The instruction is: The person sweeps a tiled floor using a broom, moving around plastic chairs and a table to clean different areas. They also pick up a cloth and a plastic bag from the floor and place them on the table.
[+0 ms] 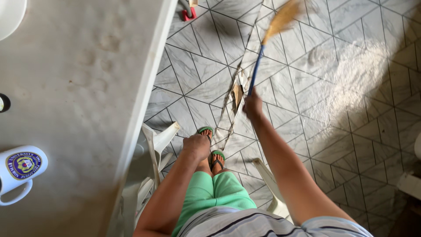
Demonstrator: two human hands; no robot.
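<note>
My right hand (pixel 253 106) is shut on the blue handle of a broom (pixel 256 70), held out over the floor. Its straw head (pixel 283 18) is blurred near the top of the view, over the patterned grey vinyl floor (pixel 307 87). My left hand (pixel 196 145) hangs in a loose fist by my thigh, holding nothing that I can see. Below are green shorts and my feet in green flip-flops (pixel 210 145).
A grey counter (pixel 83 87) fills the left side, with a white mug (pixel 19 171) near its edge. A torn seam (pixel 237 94) runs through the floor covering. White plastic chair parts (pixel 153 153) stand by my legs. A red object (pixel 189 14) lies at top.
</note>
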